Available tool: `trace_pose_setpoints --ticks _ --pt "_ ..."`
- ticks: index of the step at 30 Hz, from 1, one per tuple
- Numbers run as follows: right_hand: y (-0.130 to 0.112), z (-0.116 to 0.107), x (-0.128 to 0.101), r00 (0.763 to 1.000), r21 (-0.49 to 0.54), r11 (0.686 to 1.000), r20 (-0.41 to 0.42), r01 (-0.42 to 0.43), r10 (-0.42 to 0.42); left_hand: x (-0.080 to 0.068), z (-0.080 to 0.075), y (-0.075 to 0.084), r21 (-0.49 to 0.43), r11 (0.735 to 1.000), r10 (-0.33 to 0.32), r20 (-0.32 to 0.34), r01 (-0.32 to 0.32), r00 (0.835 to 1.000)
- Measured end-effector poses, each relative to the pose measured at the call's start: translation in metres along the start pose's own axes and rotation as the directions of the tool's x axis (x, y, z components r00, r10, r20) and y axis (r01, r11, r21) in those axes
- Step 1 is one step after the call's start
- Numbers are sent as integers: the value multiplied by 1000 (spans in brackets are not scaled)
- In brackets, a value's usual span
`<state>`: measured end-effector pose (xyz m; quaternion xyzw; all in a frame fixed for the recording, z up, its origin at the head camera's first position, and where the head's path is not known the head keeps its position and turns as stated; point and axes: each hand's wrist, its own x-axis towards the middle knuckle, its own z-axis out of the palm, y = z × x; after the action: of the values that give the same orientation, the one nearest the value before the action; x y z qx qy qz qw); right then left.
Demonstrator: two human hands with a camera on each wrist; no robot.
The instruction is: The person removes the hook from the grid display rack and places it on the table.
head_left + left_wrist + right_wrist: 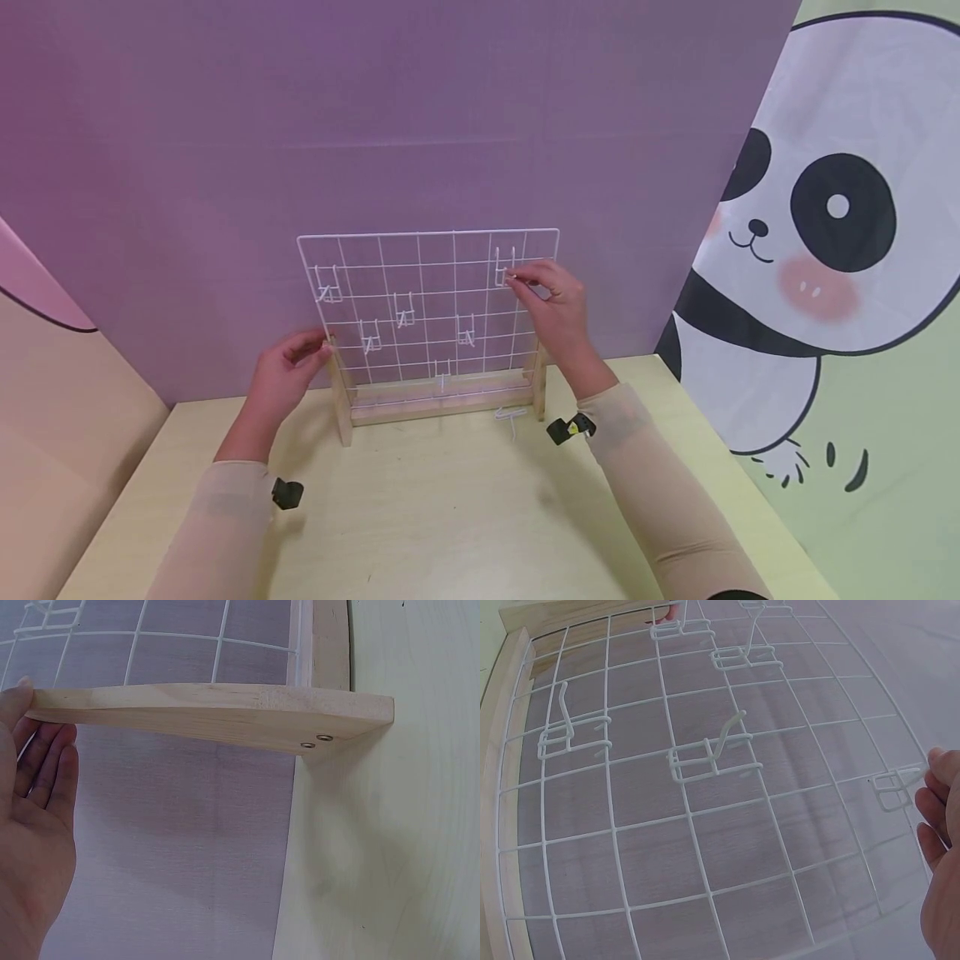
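A white wire grid panel (pixel 427 234) stands upright in a wooden base on the table. At its upper right, my right hand (pixel 557 308) pinches the prong of a white wire hook (pixel 500 277) between thumb and fingertips; the hook lies against the grid. In the right wrist view that hook (pixel 891 789) meets the fingertips at the right edge. My left hand (pixel 283 377) holds the upper end of the base's left wooden post (pixel 210 705), thumb on one side and fingers on the other. Several more hooks (pixel 716 754) hang on the grid lower down and to the left.
A loose white hook (pixel 512 413) lies on the pale wooden table (pixel 435 517) by the base's right foot. Behind the grid hangs a purple backdrop (pixel 420 117). On the right is a wall with a panda drawing (pixel 840 275).
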<state>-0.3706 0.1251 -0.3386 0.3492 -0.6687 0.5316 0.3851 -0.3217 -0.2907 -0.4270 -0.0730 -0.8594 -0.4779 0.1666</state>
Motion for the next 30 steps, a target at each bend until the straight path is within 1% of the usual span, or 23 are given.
trace_pose_setpoints --ticks 5,9,15,20,24,27,30 --pt "0 -5 -3 1000 -5 1000 21 15 -15 0 1 0 6 1000 7 -4 -7 1000" --pt "-3 -9 -7 999 -22 1000 33 12 -11 1 1 -1 10 1000 14 -8 -14 1000" --pt "-3 -16 -14 999 -50 999 49 10 -7 0 0 1 11 1000 6 -1 -6 1000" --pt "-3 -22 -21 997 -53 998 81 -16 20 0 1 1 7 1000 -10 3 10 1000" --pt "-3 -27 -26 993 -91 995 113 -33 44 0 1 0 2 1000 -9 -3 9 1000" --pt "-1 -30 -30 991 -111 993 124 -32 45 1 1 -1 -5 1000 0 -7 0 1000" --pt "2 -33 -35 991 -108 994 125 -28 42 1 1 -2 -13 1000 2 -7 -2 1000"
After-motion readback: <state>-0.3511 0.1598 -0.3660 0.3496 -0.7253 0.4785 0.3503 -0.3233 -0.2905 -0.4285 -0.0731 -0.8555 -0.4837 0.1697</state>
